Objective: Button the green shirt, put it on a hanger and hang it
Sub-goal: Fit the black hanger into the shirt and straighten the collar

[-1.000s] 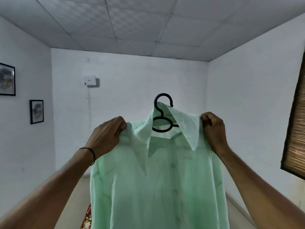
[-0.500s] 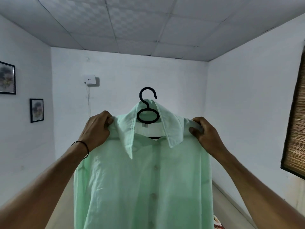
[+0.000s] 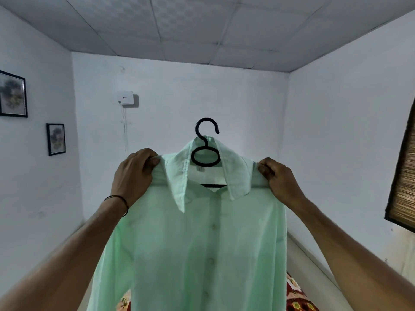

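Observation:
The pale green shirt [image 3: 202, 243] hangs in front of me on a black plastic hanger [image 3: 205, 153], buttoned down the front with the collar standing up. The hanger's hook sticks out above the collar; its arms are hidden inside the shirt. My left hand [image 3: 134, 173] grips the shirt's left shoulder, and my right hand [image 3: 278, 178] grips its right shoulder. Both arms are stretched forward, holding the shirt up in the air.
White walls close in ahead and on both sides. Two framed pictures [image 3: 56, 139] hang on the left wall, a small white box [image 3: 125, 98] on the far wall. A bamboo blind [image 3: 404, 176] is at right. Patterned red fabric [image 3: 298, 297] lies below the shirt.
The shirt and hanger swung left and then back toward the centre. The collar now sits squarer around the hanger neck. Both hands keep their grip on the shoulders.

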